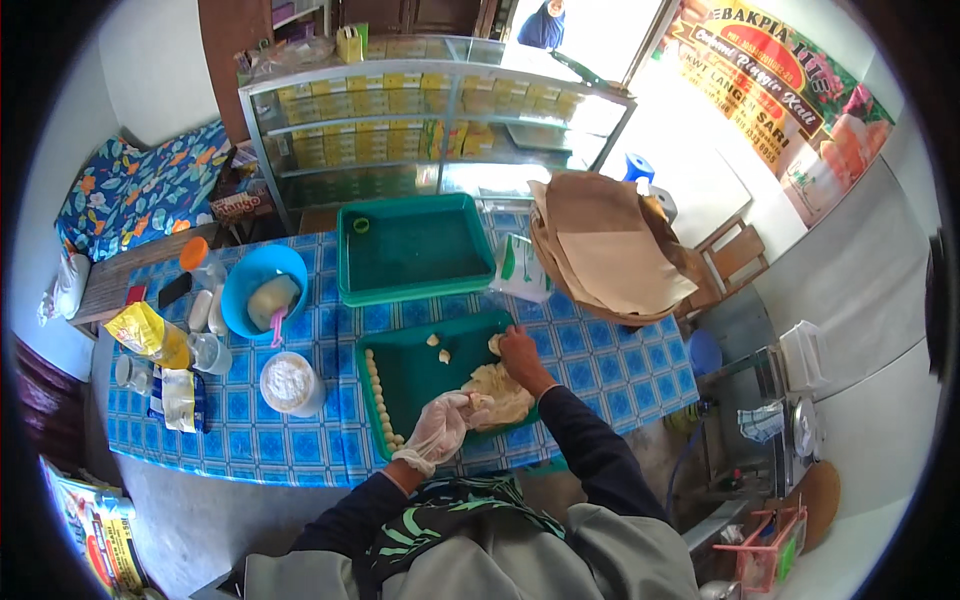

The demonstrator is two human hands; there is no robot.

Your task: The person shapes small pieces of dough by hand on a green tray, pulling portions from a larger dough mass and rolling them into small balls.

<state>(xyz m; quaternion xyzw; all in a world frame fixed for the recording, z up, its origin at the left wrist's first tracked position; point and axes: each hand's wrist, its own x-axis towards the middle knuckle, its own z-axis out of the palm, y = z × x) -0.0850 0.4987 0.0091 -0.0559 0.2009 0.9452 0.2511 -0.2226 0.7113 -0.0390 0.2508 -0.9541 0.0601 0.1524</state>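
A large flattened mass of pale dough [507, 397] lies in the right part of a green tray [420, 375] on the table before me. My left hand [437, 428], in a clear plastic glove, is closed on a small piece of dough at the near edge of that mass. Over the tray's right side, my bare right hand [521, 355] has its fingers closed on another dough piece [495, 344]. A row of small round dough balls [378, 400] runs along the tray's left wall. Two loose dough bits [444, 356] lie near its middle.
Behind the tray stand stacked green trays [415, 240] and a basket topped with brown paper [605, 245]. To the left are a blue basin [265, 290], a tub of white powder [292, 384], jars and a yellow bag [150, 335]. A glass display case [440, 120] stands beyond the table.
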